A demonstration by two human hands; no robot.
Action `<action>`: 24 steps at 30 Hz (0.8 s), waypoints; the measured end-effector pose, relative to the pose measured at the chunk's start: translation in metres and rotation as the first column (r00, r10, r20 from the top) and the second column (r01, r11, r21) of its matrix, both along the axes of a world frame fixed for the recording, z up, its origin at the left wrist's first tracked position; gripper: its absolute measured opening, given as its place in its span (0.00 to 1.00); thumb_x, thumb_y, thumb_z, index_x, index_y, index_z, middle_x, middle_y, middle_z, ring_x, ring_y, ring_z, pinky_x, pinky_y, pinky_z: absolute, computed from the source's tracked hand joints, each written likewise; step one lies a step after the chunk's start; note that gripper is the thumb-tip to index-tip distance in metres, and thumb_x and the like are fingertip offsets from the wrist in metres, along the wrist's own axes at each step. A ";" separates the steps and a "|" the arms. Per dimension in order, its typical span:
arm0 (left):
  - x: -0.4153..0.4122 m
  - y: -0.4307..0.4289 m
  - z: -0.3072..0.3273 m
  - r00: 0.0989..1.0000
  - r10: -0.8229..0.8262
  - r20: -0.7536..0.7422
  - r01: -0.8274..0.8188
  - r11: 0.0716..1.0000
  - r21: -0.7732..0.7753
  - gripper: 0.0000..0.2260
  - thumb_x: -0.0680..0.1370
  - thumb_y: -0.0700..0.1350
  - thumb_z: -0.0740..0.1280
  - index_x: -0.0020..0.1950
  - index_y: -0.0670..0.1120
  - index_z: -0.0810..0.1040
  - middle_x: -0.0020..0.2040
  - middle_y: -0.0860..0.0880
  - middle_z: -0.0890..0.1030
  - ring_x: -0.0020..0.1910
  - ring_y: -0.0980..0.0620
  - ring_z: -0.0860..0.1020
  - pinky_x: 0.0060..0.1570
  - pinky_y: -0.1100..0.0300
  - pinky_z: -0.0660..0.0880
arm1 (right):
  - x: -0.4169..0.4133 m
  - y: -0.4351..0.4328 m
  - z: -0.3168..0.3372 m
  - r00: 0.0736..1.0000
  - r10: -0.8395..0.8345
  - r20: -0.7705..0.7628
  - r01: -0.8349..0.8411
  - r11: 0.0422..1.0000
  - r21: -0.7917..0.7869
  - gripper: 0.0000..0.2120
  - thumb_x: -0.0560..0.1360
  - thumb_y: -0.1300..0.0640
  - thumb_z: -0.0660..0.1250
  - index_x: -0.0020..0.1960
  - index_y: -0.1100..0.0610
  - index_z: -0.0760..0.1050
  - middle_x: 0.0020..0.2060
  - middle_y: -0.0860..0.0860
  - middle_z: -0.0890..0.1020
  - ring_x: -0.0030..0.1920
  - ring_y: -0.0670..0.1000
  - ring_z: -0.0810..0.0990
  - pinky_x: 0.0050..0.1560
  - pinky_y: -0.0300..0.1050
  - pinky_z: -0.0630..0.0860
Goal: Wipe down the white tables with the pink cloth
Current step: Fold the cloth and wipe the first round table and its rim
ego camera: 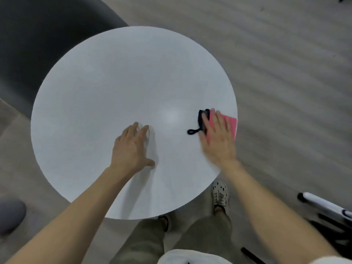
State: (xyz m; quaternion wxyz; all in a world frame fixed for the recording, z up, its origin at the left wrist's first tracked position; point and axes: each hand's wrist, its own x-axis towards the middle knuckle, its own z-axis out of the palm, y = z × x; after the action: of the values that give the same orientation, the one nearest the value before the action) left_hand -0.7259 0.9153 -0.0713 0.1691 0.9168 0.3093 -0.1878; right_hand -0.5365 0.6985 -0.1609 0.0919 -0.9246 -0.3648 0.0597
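The round white table (118,88) fills most of your view, and nearly all of its top is bare, so you have open room to sweep left and away from you. A dark chair (43,35) sits against its far left edge; on the right there is only grey floor (285,73).

Your left hand (133,147) lies flat on the table near the middle, fingers spread and holding nothing. It looks set to steady the table; leave it there only until the cloth needs that patch.

Your right hand (219,134) presses flat, fingers together, on the pink cloth (228,124), pinning it to the top rather than gripping it. The cloth sits at the right rim, its outer corner at the edge or slightly over it; I cannot tell which. Keep your palm spread over it so it stays flat, and work in overlapping passes from the rim inward.

A black loop (193,131) trails from the cloth's dark inner edge; mind it does not drag or bunch.

Your shoe (220,195) stands just below the near rim, so step around carefully.
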 end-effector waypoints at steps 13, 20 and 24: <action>0.084 -0.055 0.006 0.909 0.398 -0.119 -0.403 0.915 -0.013 0.63 0.63 0.55 0.89 0.88 0.57 0.54 0.87 0.47 0.56 0.85 0.42 0.58 0.74 0.40 0.73 | 0.135 -0.019 -0.006 0.708 0.706 0.011 -0.705 0.706 0.068 0.29 0.89 0.42 0.59 0.87 0.47 0.59 0.87 0.51 0.57 0.88 0.54 0.52 0.85 0.61 0.56; 0.092 -0.072 -0.001 0.904 0.405 -0.139 -0.400 0.914 0.065 0.62 0.61 0.55 0.90 0.87 0.54 0.57 0.79 0.49 0.61 0.78 0.43 0.65 0.64 0.45 0.79 | 0.020 -0.028 -0.021 0.631 0.773 -0.065 -0.752 0.630 0.194 0.30 0.89 0.42 0.56 0.88 0.50 0.58 0.88 0.54 0.53 0.88 0.56 0.47 0.86 0.64 0.51; 0.090 -0.070 -0.005 0.904 0.404 -0.138 -0.396 0.914 0.084 0.64 0.59 0.56 0.90 0.87 0.55 0.57 0.81 0.48 0.59 0.79 0.43 0.64 0.64 0.43 0.80 | 0.067 -0.021 -0.023 0.056 0.997 -0.056 -0.968 0.068 0.241 0.28 0.88 0.44 0.60 0.86 0.48 0.64 0.87 0.51 0.58 0.88 0.53 0.50 0.87 0.61 0.50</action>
State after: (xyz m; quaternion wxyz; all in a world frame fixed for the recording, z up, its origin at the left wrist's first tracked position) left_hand -0.6362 0.8452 -0.0760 0.1552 0.8209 0.5078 -0.2101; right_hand -0.4692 0.6778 -0.1838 0.1279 -0.4087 -0.8863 0.1763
